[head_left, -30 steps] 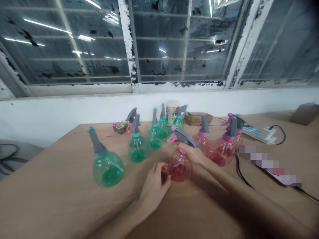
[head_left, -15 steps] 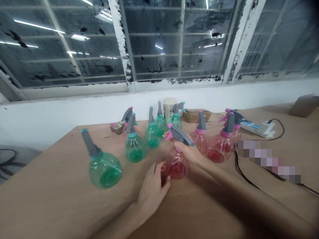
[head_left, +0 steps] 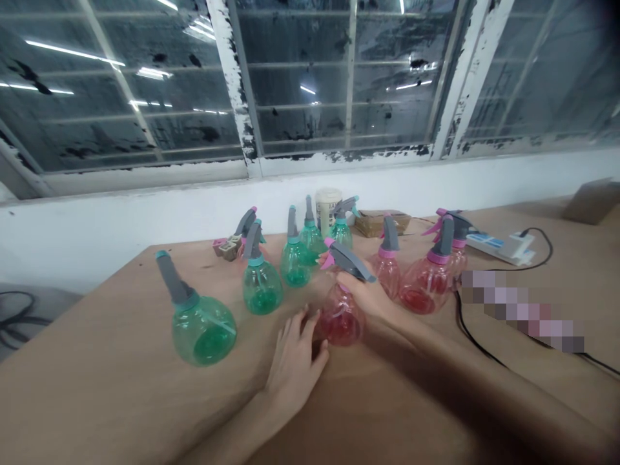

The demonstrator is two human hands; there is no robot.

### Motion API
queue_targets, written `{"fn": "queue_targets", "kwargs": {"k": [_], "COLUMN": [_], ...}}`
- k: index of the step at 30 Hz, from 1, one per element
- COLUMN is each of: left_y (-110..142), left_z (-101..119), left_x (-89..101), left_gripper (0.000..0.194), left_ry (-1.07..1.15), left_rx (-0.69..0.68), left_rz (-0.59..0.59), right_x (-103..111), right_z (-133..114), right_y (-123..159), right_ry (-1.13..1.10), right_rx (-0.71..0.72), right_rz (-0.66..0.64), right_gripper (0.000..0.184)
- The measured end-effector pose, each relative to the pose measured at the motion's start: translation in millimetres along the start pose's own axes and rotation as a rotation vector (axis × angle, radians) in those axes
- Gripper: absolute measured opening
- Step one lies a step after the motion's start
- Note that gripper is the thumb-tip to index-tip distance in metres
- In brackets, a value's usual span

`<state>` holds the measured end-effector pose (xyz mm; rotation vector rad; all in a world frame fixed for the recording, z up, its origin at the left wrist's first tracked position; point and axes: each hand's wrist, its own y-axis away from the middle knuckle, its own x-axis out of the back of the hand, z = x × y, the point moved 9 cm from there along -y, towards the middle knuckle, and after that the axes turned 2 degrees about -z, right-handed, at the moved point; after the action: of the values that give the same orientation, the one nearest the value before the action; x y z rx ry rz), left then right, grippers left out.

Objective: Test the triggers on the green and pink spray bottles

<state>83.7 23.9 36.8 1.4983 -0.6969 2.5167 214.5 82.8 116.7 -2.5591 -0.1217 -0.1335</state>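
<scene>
My right hand [head_left: 367, 294] is wrapped round the neck of a pink spray bottle [head_left: 341, 321], just under its grey head with a pink trigger. The bottle stands upright and has red liquid at the bottom. Close to its left side, my left hand [head_left: 296, 349] rests low over the table, fingers stretched out and apart, holding nothing. Left of that hand stand a large green spray bottle [head_left: 203, 332] and a smaller green spray bottle [head_left: 262, 290]. Another pink spray bottle [head_left: 425, 287] stands beyond my right forearm.
More green spray bottles [head_left: 296, 263] and a paper cup [head_left: 328, 210] stand by the wall. A cardboard box [head_left: 382, 223] lies behind. Small block-like pieces [head_left: 228, 248] sit at the back left. On the right are a white power strip [head_left: 501, 250], black cable [head_left: 477, 339] and a pixelated patch.
My left hand's fingers have straightened and drawn slightly away from the pink spray bottle's side. My right hand keeps its hold, and the bottle stays in place.
</scene>
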Motion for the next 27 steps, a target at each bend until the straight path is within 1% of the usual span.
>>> {"fn": "queue_targets", "kwargs": {"k": [2,5,9,12,15,17,21,24,27], "left_y": [-0.4,-0.7,-0.5,-0.2,0.3,0.5,0.9,0.7,0.2], "left_z": [-0.3,6.0,14.1,14.9,14.4,13.9,13.6,13.1,12.8], "left_x": [-2.8,-6.6,-7.1,-8.5,-10.1,-9.7,-9.1,-9.4,-9.4], "left_gripper": [0.04,0.035,0.035,0.037,0.037,0.037,0.037,0.037,0.037], "left_ry": [-0.055,-0.159,-0.272,-0.322,-0.332,-0.324,-0.326,-0.337,-0.336], "left_rx": [-0.003,-0.055,-0.117,-0.129,-0.14,-0.141,-0.146,-0.146,-0.15], "left_rz": [-0.024,-0.075,-0.085,-0.092,-0.096,-0.087,-0.074,-0.08,-0.082], "right_x": [3.4,9.6,16.0,19.3,15.9,13.1,14.6,14.3,15.9], "right_z": [-1.8,-2.9,-3.0,-2.6,-5.0,-5.9,-3.8,-1.7,-2.0], "right_y": [-0.2,-0.8,-2.4,-3.7,-5.3,-5.9,-4.4,-3.7,-5.1], "right_ry": [0.04,0.11,0.113,0.108,0.076,0.048,0.049,0.053,0.043], "right_rx": [0.009,0.004,-0.011,-0.033,-0.032,-0.04,-0.077,-0.09,-0.089], "right_rz": [0.033,0.076,0.091,0.106,0.074,0.052,0.081,0.079,0.09], "right_gripper": [0.025,0.023,0.024,0.014,0.006,0.012,0.026,0.03,0.029]}}
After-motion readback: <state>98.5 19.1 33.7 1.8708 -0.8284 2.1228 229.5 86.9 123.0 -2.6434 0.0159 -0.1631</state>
